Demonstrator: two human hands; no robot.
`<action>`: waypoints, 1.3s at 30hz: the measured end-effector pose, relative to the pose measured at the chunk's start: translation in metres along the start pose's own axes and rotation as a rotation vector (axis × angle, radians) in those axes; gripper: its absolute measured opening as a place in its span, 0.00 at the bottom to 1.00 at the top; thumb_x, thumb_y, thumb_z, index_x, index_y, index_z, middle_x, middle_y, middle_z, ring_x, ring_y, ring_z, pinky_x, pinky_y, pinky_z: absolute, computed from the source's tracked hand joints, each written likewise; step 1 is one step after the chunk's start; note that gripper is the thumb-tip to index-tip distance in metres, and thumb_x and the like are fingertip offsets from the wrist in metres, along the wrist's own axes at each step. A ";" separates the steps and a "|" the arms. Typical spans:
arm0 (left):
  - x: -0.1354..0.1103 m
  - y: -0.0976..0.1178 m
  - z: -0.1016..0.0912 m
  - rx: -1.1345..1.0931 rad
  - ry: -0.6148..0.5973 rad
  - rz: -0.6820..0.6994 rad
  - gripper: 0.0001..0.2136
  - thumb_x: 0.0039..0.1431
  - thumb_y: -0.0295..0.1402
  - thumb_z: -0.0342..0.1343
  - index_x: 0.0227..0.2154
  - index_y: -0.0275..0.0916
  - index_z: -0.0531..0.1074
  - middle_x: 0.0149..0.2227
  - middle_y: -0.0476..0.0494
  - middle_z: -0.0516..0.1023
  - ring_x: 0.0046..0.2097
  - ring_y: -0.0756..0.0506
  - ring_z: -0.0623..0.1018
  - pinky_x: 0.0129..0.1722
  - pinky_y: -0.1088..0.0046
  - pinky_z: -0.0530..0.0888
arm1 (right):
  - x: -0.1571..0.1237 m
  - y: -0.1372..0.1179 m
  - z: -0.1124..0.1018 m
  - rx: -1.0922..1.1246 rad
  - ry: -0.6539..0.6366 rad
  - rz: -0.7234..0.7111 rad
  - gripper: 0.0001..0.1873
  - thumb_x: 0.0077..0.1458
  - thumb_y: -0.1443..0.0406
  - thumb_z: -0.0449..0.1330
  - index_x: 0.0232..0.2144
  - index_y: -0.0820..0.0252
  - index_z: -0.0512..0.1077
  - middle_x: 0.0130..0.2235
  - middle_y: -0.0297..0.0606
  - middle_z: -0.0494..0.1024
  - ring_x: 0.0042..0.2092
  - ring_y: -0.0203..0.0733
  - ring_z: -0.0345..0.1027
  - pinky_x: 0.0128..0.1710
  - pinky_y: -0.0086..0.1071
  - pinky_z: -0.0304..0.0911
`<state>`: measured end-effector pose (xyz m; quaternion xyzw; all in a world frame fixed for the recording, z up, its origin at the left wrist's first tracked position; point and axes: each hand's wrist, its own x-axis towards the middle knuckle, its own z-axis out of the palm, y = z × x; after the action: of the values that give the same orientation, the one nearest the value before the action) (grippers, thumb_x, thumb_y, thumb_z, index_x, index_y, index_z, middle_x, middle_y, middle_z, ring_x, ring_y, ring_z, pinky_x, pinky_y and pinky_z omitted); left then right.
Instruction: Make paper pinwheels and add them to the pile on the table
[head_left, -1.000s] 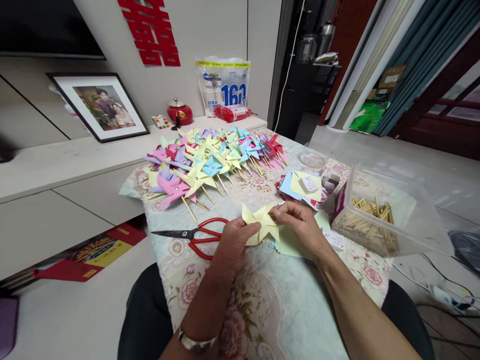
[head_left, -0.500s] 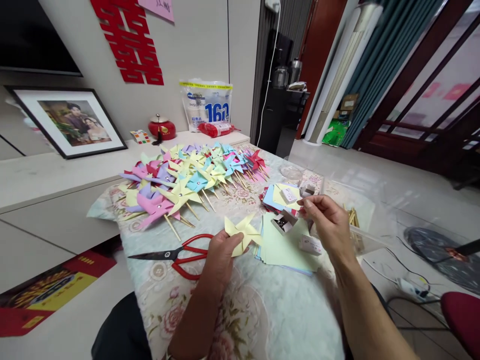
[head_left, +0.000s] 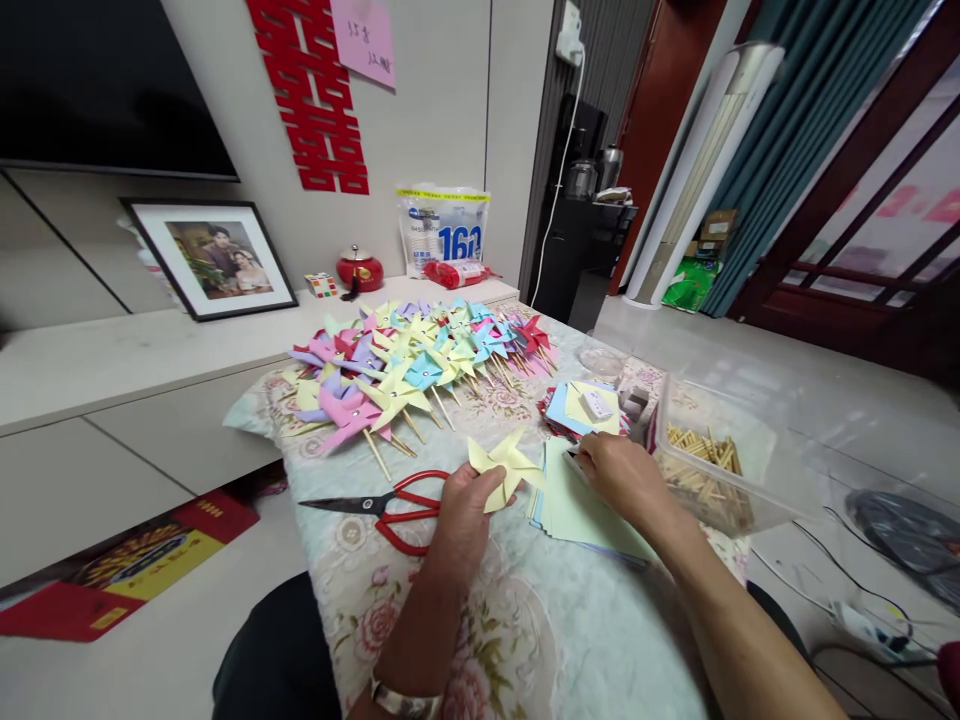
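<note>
My left hand [head_left: 466,512] pinches a folded yellow paper pinwheel head [head_left: 504,464] just above the flowered tablecloth [head_left: 525,620]. My right hand [head_left: 619,472] rests with curled fingers on a stack of pale green paper squares [head_left: 581,510], its fingertips by a small box at the stack's far edge. What the fingers grip is hidden. Red-handled scissors [head_left: 390,500] lie left of my left hand.
A pile of finished coloured pinwheels on sticks [head_left: 420,365] covers the far table. A clear tub of wooden sticks [head_left: 705,470] stands at the right, with more coloured paper squares [head_left: 581,408] behind. A low cabinet [head_left: 112,400] runs along the left.
My right hand has dropped from mid-air near the small boxes down onto the green paper stack. My left hand still holds the yellow pinwheel head.
</note>
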<state>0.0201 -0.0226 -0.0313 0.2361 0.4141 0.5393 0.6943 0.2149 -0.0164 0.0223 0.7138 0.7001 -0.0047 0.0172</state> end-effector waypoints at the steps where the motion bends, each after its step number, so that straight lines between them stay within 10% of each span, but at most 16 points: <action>1: 0.000 0.000 0.000 -0.009 -0.003 0.003 0.14 0.39 0.33 0.69 0.31 0.35 0.78 0.32 0.43 0.82 0.31 0.46 0.79 0.30 0.73 0.72 | 0.001 0.000 0.002 -0.017 0.001 0.013 0.15 0.63 0.66 0.51 0.36 0.63 0.78 0.39 0.52 0.82 0.39 0.52 0.77 0.31 0.33 0.58; 39: 0.005 -0.009 0.001 0.033 -0.052 0.012 0.13 0.43 0.34 0.69 0.33 0.34 0.80 0.29 0.42 0.82 0.29 0.47 0.77 0.30 0.73 0.70 | 0.007 0.016 0.021 0.008 -0.050 0.052 0.11 0.63 0.66 0.54 0.36 0.58 0.78 0.43 0.47 0.82 0.43 0.54 0.78 0.31 0.34 0.56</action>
<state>0.0266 -0.0203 -0.0392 0.2638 0.4033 0.5301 0.6976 0.2310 -0.0105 0.0017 0.7315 0.6806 -0.0249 0.0322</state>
